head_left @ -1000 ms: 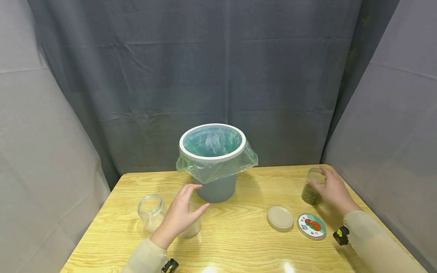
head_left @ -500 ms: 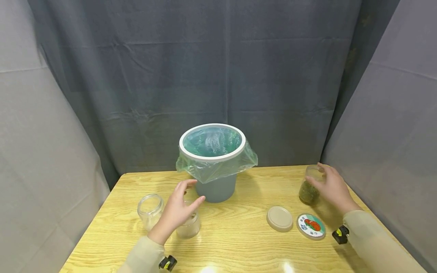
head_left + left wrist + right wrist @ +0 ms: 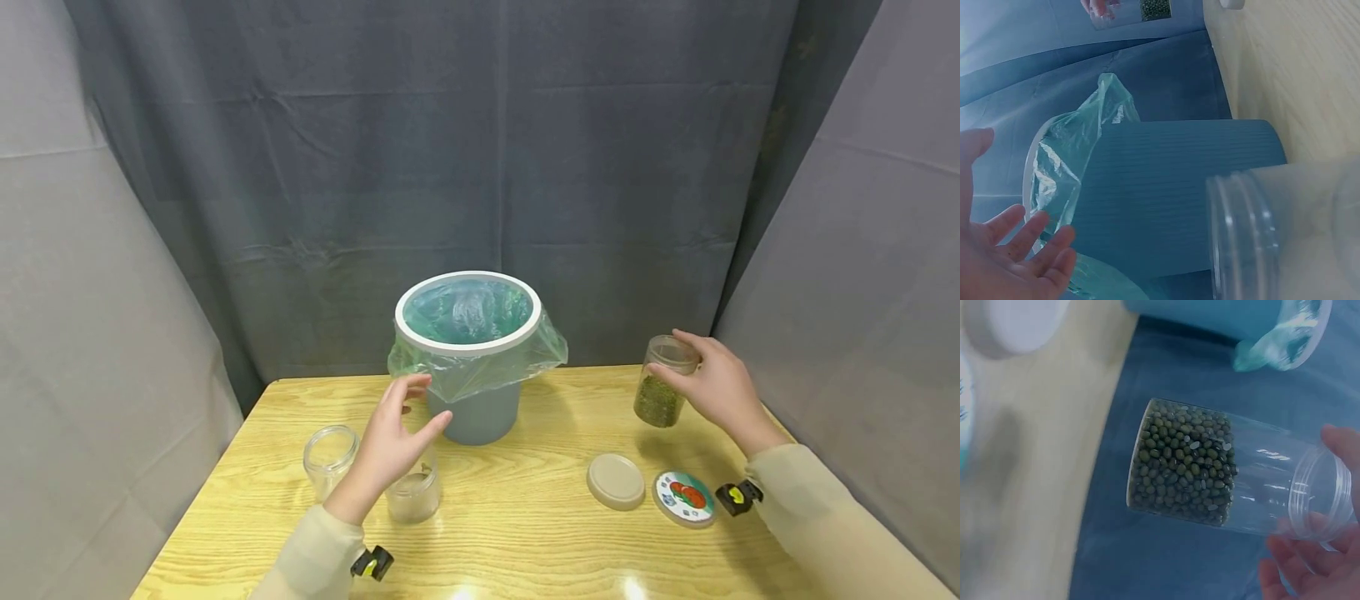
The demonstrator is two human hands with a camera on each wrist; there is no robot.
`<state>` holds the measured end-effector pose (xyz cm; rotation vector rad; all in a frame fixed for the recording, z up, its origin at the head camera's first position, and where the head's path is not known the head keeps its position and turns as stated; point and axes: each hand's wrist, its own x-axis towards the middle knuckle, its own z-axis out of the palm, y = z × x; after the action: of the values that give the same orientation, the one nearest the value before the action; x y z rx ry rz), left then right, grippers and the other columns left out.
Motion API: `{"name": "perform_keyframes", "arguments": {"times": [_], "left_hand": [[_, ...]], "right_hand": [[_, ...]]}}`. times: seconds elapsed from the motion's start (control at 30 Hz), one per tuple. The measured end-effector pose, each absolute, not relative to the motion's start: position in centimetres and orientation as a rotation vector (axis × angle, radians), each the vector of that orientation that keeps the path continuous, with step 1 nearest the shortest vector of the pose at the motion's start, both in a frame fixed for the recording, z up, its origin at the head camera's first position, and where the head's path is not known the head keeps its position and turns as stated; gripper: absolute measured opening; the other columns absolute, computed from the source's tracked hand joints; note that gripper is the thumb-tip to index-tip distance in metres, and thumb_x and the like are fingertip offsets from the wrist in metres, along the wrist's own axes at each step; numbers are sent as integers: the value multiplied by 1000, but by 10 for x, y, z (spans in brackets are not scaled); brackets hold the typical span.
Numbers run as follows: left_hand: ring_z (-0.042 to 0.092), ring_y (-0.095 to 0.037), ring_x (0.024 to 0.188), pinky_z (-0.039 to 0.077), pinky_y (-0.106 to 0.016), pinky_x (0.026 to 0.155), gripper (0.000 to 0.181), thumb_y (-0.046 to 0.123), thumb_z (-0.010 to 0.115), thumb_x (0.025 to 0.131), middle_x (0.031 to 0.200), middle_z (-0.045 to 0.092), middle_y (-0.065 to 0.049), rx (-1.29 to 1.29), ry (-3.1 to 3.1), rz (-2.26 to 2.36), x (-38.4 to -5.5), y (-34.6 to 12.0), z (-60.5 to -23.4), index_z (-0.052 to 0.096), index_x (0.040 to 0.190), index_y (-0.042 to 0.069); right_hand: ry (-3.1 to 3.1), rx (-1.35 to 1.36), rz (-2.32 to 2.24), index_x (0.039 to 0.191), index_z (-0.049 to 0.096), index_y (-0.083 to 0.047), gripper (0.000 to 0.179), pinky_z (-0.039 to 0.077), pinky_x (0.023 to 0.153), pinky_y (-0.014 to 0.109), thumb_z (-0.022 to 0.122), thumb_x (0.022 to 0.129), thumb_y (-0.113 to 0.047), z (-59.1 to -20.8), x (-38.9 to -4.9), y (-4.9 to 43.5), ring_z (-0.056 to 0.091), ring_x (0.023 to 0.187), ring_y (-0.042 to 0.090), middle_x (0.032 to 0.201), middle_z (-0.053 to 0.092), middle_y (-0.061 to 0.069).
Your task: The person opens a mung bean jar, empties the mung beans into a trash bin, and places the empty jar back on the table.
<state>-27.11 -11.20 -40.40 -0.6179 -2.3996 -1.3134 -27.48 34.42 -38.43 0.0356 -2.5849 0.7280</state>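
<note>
In the head view my right hand [image 3: 716, 383] grips a clear jar [image 3: 666, 379] near its mouth, raised off the table at the right. The right wrist view shows green mung beans [image 3: 1182, 465] filling about half of this jar, with a few pale grains among them. My left hand [image 3: 390, 450] hovers over the table's left part, fingers loosely spread and holding nothing. Two clear open jars, one at the left [image 3: 330, 458] and one [image 3: 415, 492] partly hidden by my left hand, stand below it.
A grey bin [image 3: 480, 412] with a white rim and a green plastic liner [image 3: 480, 375] stands at the table's back middle. A plain beige lid [image 3: 615, 481] and a tomato-picture lid [image 3: 684, 498] lie at the right. Grey curtains [image 3: 495, 183] enclose the table.
My right hand has lifted the jar of mung beans off the table and moved it a little left. My left hand has risen slightly away from the jars.
</note>
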Motion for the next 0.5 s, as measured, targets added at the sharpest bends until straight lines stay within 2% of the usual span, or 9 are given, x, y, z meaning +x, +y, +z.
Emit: {"name": "perform_keyframes", "arguments": {"times": [0.13, 0.23, 0.4, 0.5], "left_hand": [[57, -34, 129, 48, -54, 104, 59, 28, 79, 92, 142, 57, -9, -633, -2397, -1337, -272, -110, -399, 52, 141, 9], [56, -36, 130, 47, -55, 106, 60, 28, 79, 93, 143, 56, -9, -632, -2407, -1357, -272, -109, -396, 51, 142, 9], [55, -37, 133, 46, -56, 109, 62, 28, 78, 93, 145, 55, -10, -628, -2418, -1392, -271, -108, -395, 49, 144, 8], [54, -37, 134, 45, -56, 109, 63, 26, 78, 93, 145, 54, -12, -625, -2415, -1408, -270, -107, -395, 47, 144, 7]], "right_hand": [[-2591, 60, 717, 151, 50, -3, 81, 43, 75, 44, 74, 92, -53, -369, -269, 328, 52, 95, 30, 123, 62, 21], [-2589, 69, 727, 151, 51, -6, 81, 39, 71, 38, 73, 91, -56, -361, -265, 316, 49, 91, 26, 115, 62, 16], [-2554, 122, 751, 149, 54, -9, 79, 40, 71, 37, 75, 90, -56, -353, -259, 296, 51, 92, 27, 114, 63, 15], [-2528, 157, 776, 148, 55, -10, 77, 45, 76, 41, 77, 89, -53, -350, -257, 285, 56, 96, 30, 118, 65, 16]]}}
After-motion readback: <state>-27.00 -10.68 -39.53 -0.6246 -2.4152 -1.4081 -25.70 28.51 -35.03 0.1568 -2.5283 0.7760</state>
